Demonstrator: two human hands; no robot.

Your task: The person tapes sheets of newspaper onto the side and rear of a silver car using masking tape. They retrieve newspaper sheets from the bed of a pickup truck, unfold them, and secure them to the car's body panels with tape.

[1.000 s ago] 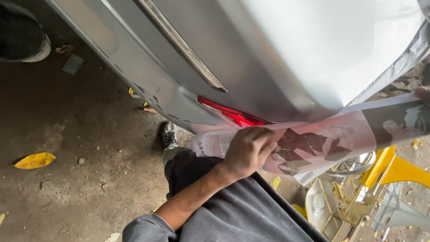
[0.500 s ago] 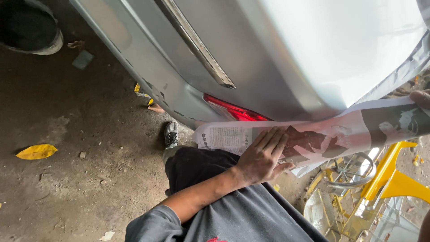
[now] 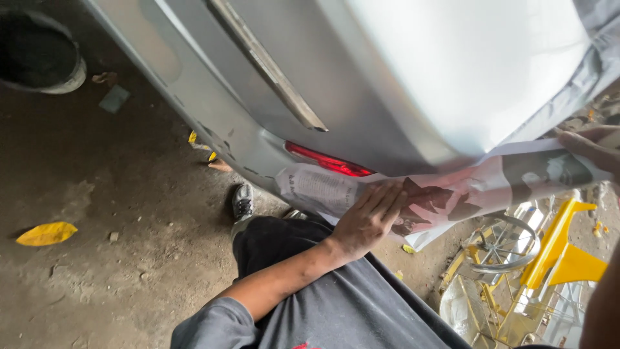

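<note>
Pressing a printed newspaper sheet [image 3: 445, 190] flat against silver car bodywork [image 3: 400, 77] below a red reflector strip [image 3: 329, 161]: left hand [image 3: 368, 220] open-palmed, right hand [image 3: 591, 147] pinching its far edge; yellow metal frame [image 3: 555, 249] beside.

The person's left arm reaches up and forward from the lower middle, bare from the grey short sleeve, elbow bent. The left hand [image 3: 369, 216] lies flat, palm down, fingers [image 3: 386, 197] straight and close together, pointing up to the right. The right hand [image 3: 591, 147] enters at the right edge, fingers extended leftward; its grip probably pinches, though mostly cropped.
</note>
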